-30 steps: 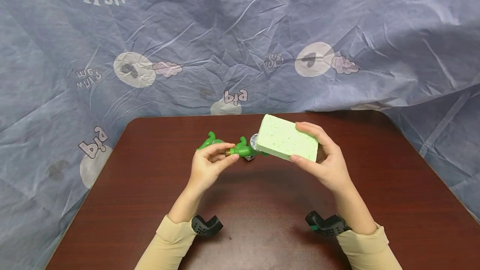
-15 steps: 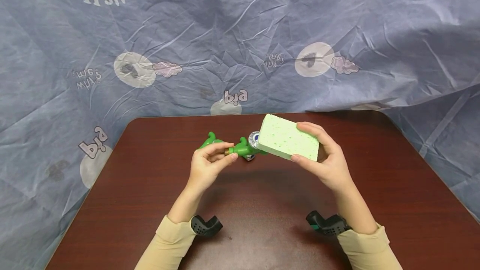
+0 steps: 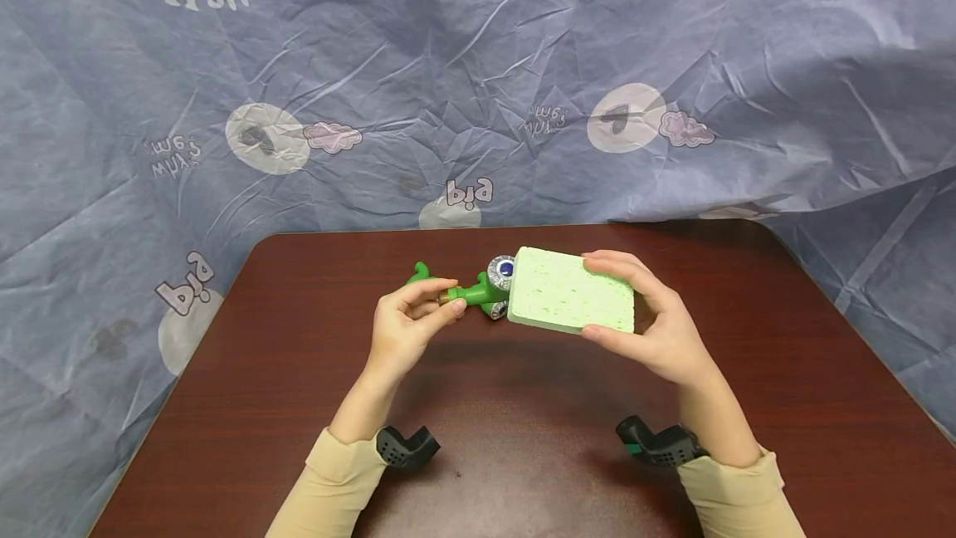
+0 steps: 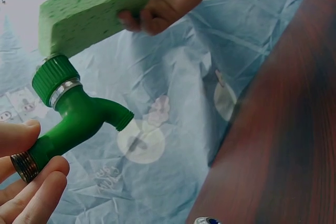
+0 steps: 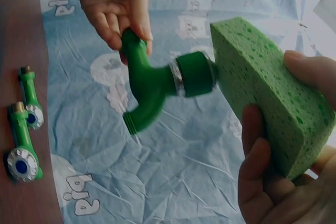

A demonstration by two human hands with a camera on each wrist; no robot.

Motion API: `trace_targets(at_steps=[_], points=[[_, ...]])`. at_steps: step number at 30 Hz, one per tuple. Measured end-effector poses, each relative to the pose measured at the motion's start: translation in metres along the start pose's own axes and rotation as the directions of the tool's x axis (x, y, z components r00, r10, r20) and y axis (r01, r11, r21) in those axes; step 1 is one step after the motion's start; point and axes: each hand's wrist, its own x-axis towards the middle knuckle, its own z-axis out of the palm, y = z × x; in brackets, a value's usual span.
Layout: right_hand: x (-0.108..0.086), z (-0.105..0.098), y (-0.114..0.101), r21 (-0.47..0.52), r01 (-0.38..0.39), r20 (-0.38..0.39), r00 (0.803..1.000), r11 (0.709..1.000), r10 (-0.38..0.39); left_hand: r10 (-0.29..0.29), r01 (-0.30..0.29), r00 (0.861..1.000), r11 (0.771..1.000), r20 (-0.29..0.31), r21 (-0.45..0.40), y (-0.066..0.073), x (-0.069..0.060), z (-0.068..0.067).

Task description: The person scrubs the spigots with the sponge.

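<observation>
My left hand point(image 3: 403, 324) pinches a green tap point(image 4: 79, 119) at its brass threaded inlet end, between thumb and fingers. The tap's knob, with a silver rim and a blue centre, faces up in the head view. On the right, my right hand point(image 3: 653, 318) grips a pale green sponge point(image 3: 571, 291) by its right end, thumb on the near edge and fingers on the far one. In the right wrist view the sponge point(image 5: 262, 87) meets the knob end of the tap point(image 5: 149, 82). The sponge hides part of the knob in the head view.
Two more green taps lie on the brown table point(image 3: 478, 438), a nearer-looking tap point(image 5: 22, 137) and another tap point(image 5: 30, 90). In the head view they are partly hidden behind the held tap and left hand. A printed grey-blue cloth point(image 3: 478, 90) hangs behind the table.
The sponge has dropped slightly and levelled out with the right hand. My left hand has shifted a little left, and more of the tap's blue-centred knob shows.
</observation>
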Motion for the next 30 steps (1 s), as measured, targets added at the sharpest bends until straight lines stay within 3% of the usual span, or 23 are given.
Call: trace_targets(at_steps=[11,18,22,26,30], points=[[-0.001,-0.007,0.002,-0.023,-0.013,0.084,0.996,1.000,0.014,-0.009,0.007,0.999,0.998,-0.039,-0.066,0.003,0.002,-0.005],[0.001,0.005,0.000,-0.082,-0.028,0.151,0.988,0.996,0.041,-0.011,0.007,0.999,0.997,-0.049,-0.074,0.002,0.002,-0.004],[0.005,0.014,-0.007,-0.120,-0.039,0.207,0.976,0.992,0.063,-0.018,0.016,1.000,0.998,-0.021,-0.069,0.002,0.001,-0.001],[0.003,0.008,-0.002,-0.119,-0.023,0.183,0.982,0.993,0.044,-0.019,0.018,1.000,0.998,-0.016,-0.061,0.003,0.001,-0.001],[-0.001,-0.003,0.006,-0.035,-0.008,0.145,0.989,0.999,0.013,-0.018,0.017,0.999,0.998,-0.028,-0.064,0.004,0.001,-0.003]])
